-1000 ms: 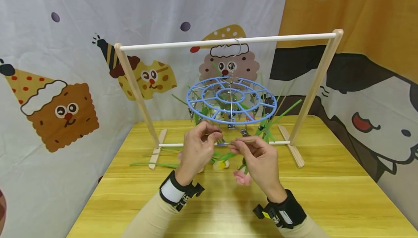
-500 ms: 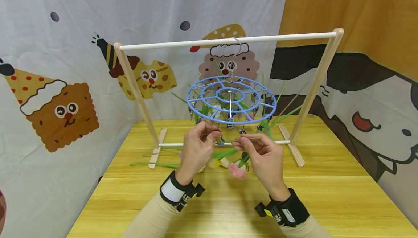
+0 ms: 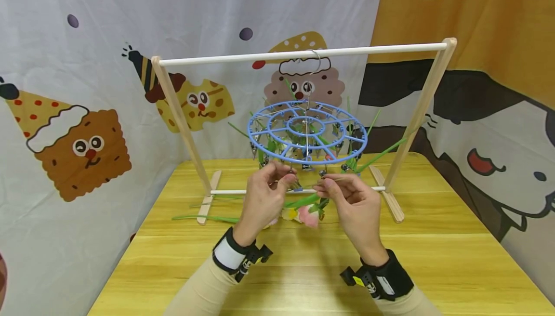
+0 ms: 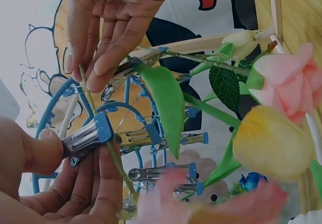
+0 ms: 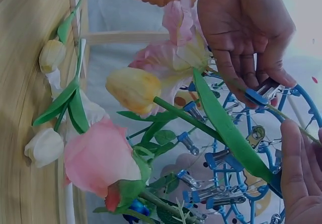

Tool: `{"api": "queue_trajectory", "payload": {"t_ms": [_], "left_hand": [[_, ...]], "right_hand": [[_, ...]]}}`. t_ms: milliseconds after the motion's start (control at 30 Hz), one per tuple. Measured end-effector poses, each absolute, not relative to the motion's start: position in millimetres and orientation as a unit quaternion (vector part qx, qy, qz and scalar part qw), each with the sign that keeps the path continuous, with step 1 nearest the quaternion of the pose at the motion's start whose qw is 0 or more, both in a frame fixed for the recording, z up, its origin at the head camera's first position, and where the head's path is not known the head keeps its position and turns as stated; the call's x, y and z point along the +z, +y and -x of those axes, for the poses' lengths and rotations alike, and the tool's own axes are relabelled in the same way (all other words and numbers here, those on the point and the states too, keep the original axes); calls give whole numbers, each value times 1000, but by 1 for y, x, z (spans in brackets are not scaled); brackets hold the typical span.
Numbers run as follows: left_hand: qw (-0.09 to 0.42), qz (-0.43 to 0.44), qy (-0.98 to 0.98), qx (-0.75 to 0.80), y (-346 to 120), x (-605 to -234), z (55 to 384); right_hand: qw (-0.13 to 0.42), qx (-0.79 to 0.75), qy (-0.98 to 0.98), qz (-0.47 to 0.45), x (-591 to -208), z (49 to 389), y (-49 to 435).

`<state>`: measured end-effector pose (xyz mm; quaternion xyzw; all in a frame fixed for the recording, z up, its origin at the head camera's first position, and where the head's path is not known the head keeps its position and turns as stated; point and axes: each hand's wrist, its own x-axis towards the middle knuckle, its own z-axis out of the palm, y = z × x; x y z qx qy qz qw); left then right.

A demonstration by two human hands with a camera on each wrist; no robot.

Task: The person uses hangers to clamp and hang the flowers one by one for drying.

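Note:
My left hand point(image 3: 265, 198) pinches a metal clip point(image 4: 86, 137) with blue tips, which hangs from the front of a round blue drying hanger point(image 3: 312, 163). A thin green stem point(image 4: 89, 95) crosses at the blue tips of this clip. My right hand point(image 3: 355, 206) pinches that stem between thumb and fingers, to the right of the clip. A pink ruffled flower point(image 5: 176, 50) is at the stem's other end, beyond my left hand. Close by hang a pink rose point(image 5: 103, 158) and a yellow tulip point(image 4: 271, 143) with a long green leaf point(image 4: 163, 105).
A wooden frame point(image 3: 422, 106) carries the hanger by its hook on a white top bar point(image 3: 234, 59). More clips with flowers hang behind, their stems sticking outward. Several flowers, among them a white tulip point(image 5: 44, 147), lie on the wooden table point(image 3: 195, 258) near the lower bar.
My right hand has shifted slightly right and up with the stem. The pink rose has swung left and upward. My left hand stays nearly in place at the clip.

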<state>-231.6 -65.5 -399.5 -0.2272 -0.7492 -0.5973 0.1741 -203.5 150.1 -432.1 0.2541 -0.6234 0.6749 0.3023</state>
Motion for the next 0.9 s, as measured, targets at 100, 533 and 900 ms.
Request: {"api": "queue_trajectory", "payload": {"t_ms": [100, 533, 900], "left_hand": [[154, 234, -746, -605, -65, -400, 231], [142, 297, -755, -567, -68, -404, 224], [246, 313, -753, -524, -109, -412, 213]], "right_hand": [[301, 672, -632, -241, -431, 202, 151], [309, 654, -660, -202, -433, 201, 157], [328, 661, -649, -183, -430, 205, 173]]}}
